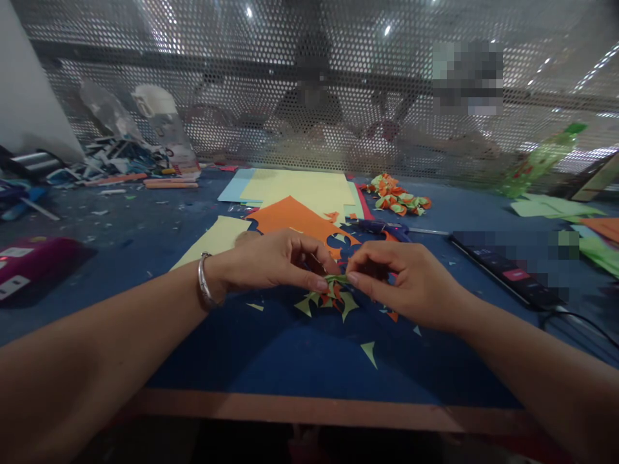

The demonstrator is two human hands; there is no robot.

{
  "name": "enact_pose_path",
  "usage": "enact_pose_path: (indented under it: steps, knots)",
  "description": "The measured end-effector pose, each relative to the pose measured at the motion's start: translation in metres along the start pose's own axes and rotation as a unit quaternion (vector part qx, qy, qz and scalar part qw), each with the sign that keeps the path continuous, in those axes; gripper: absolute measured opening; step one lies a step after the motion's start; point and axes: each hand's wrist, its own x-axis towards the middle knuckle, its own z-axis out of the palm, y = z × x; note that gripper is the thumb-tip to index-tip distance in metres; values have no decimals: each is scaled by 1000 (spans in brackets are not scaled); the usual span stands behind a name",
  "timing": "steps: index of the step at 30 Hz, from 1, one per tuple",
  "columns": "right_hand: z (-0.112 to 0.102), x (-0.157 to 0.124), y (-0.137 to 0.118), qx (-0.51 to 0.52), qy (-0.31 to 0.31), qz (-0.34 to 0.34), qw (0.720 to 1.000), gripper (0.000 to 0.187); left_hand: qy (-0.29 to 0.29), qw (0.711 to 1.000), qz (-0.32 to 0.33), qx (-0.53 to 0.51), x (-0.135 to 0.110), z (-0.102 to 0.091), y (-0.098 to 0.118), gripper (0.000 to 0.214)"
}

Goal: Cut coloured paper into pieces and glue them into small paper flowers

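My left hand (275, 261) and my right hand (406, 280) meet over the middle of the blue table (271, 354). Both pinch a small green paper piece (337, 279) between thumb and fingers. A silver bracelet (206, 281) circles my left wrist. Below the hands lie several small green and orange paper offcuts (333, 301). Just behind the hands lies an orange paper sheet (294, 219) with curved shapes cut out of it.
Yellow and light blue sheets (300, 187) lie further back. A pile of green-orange paper pieces (399, 198) sits back right, with a glue gun (380, 227) near it. A perforated metal screen (309, 77) closes the back. Scraps clutter the back left; a pink box (29, 258) sits left.
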Motion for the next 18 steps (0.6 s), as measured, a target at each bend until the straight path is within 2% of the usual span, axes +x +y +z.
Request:
enact_pose_path:
  steps: [5, 11, 15, 18]
  knots:
    - [0, 1, 1, -1, 2, 4, 1000, 11, -2, 1000, 4, 15, -1, 0, 1, 10]
    - [1, 1, 1, -1, 5, 6, 1000, 11, 21, 999, -3, 26, 1, 3, -1, 16]
    - [2, 1, -2, -10, 8, 3, 1000, 11, 28, 999, -36, 12, 1, 7, 0, 11]
    - [2, 1, -2, -19, 17, 6, 1000, 12, 49, 998, -29, 41, 1, 9, -1, 11]
